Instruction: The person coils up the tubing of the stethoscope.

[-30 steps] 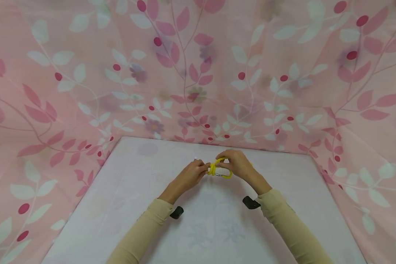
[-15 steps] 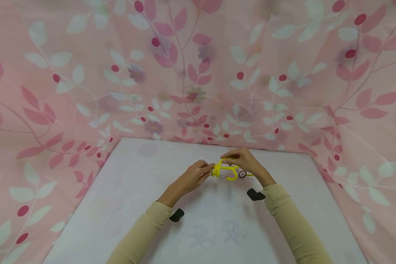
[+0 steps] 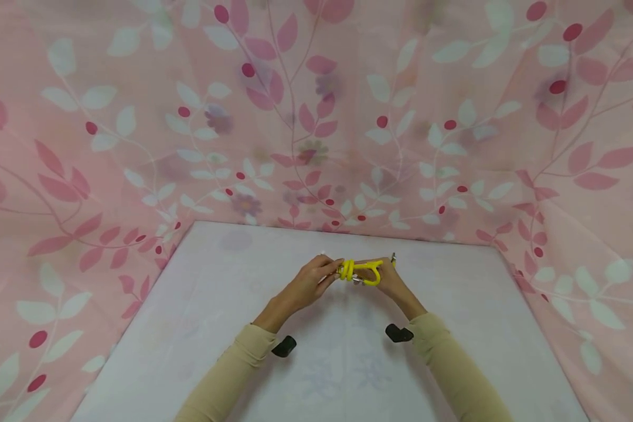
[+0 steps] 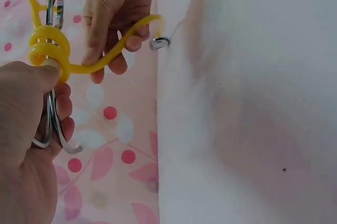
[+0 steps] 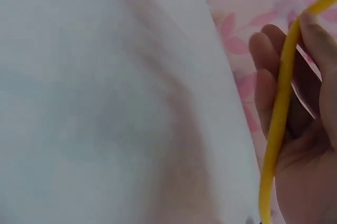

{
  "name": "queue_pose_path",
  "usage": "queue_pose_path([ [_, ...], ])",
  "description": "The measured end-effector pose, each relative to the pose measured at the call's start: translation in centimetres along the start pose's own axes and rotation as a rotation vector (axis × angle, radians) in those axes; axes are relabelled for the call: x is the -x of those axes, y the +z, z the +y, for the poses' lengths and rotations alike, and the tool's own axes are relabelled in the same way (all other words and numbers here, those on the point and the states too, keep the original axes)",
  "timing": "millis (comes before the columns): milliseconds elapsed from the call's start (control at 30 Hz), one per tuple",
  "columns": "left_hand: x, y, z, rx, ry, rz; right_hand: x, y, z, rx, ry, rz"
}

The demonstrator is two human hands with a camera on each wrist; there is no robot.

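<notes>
In the head view a yellow stethoscope (image 3: pixel 347 270) is held up between both hands, its tubing wrapped round itself. My left hand (image 3: pixel 310 280) grips it at the left end; in the left wrist view its thumb presses on the yellow coils (image 4: pixel 49 45), and the metal ear tubes (image 4: pixel 51 111) run down past the fingers. My right hand (image 3: pixel 392 284) is behind the folded loop. Between thumb and fingers it pinches the free tubing (image 5: pixel 283 92), which lies across the palm in the right wrist view. At that tubing's end dangles the metal chest piece (image 4: pixel 159 43).
A white-covered table (image 3: pixel 343 363) lies below the hands. Pink leaf-patterned cloth (image 3: pixel 306 117) walls it at the back and both sides. Black devices (image 3: pixel 399 333) sit under both wrists.
My right hand has gone up and to the right with the free tubing, then back down behind the loop. The chest piece has swung up beyond the right hand. My left hand stays nearly still.
</notes>
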State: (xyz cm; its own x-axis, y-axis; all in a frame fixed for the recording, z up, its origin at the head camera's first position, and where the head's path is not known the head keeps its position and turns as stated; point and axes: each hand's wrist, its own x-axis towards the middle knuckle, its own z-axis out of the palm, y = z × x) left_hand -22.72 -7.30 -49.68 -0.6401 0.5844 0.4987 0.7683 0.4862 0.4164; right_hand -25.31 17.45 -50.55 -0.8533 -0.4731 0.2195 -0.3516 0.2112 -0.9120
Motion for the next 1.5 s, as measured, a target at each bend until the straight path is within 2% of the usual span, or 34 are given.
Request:
queue_pose_path([
  [100,0.0,0.1,0.0,-0.022,0.002,0.031,0.5,1.5,-0.5,-0.012,0.147,0.058],
  [167,0.1,0.1,-0.1,-0.039,-0.013,0.047,0.6,2.5,0.0,-0.01,0.203,0.088],
  [200,0.2,0.1,-0.2,-0.049,-0.024,0.053,0.6,2.9,0.4,-0.01,0.206,0.098],
  [367,0.4,0.0,-0.8,-0.086,-0.076,0.076,1.2,4.6,2.1,0.039,0.147,0.129],
  [600,0.5,-0.1,-1.8,-0.11,-0.148,0.108,2.1,5.7,1.5,0.179,0.013,0.151],
  [733,0.6,-0.2,-2.4,-0.14,-0.184,0.106,2.7,6.0,0.4,0.258,-0.021,0.126],
  [867,0.7,-0.5,-2.8,-0.171,-0.191,0.089,3.3,6.0,-0.6,0.338,-0.022,0.111],
  [1033,0.7,-0.7,-3.1,-0.192,-0.203,0.081,3.9,5.9,-2.0,0.383,-0.042,0.078],
  [1267,0.9,-0.7,-3.2,-0.252,-0.225,0.025,4.3,5.8,-4.1,0.469,-0.04,0.04],
  [1400,1.1,-0.8,-3.1,-0.279,-0.245,0.0,4.3,5.4,-5.8,0.558,-0.109,0.007],
  [1500,1.1,-1.0,-2.8,-0.288,-0.235,-0.015,4.0,4.7,-7.1,0.623,-0.178,0.017],
])
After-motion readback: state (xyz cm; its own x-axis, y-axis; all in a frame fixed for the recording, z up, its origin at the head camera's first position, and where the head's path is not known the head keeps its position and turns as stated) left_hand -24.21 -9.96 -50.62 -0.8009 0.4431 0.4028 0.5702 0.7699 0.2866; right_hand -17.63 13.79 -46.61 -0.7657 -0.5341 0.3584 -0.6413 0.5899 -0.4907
